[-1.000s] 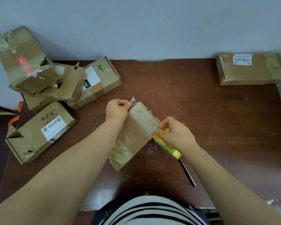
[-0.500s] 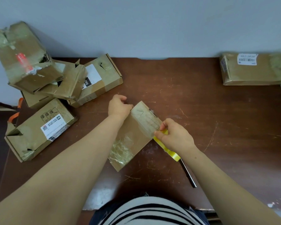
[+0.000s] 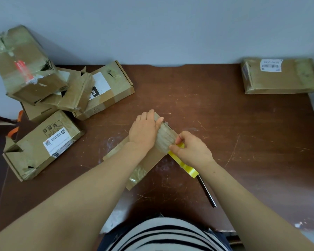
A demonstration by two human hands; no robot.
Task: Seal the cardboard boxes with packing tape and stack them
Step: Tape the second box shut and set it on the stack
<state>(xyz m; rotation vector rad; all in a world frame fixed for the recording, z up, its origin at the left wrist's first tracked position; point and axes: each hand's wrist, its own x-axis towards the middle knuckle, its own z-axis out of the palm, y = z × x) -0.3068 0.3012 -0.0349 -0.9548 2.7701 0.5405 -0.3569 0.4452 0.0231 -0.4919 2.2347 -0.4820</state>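
Observation:
A small flat cardboard box (image 3: 151,160) lies slanted at the middle of the brown table (image 3: 234,134). Clear packing tape (image 3: 168,138) is wrapped over its far end. My left hand (image 3: 145,132) lies palm down on that far end and presses on the taped part. My right hand (image 3: 193,150) is at the box's right edge. Its fingers are curled and pinch the top of a yellow-handled cutter (image 3: 188,168). The cutter's metal end (image 3: 207,193) points toward me along the table. My left forearm hides the box's left side.
A pile of worn boxes fills the back left: a big torn one (image 3: 25,66), a labelled one (image 3: 109,87) and another nearer (image 3: 43,144). One taped box (image 3: 279,77) sits at the back right against the wall. An orange strap (image 3: 16,130) shows off the left edge.
My left hand let go of the tape end at the box's far corner and now lies flat over that end. My right hand has stayed by the box's right edge.

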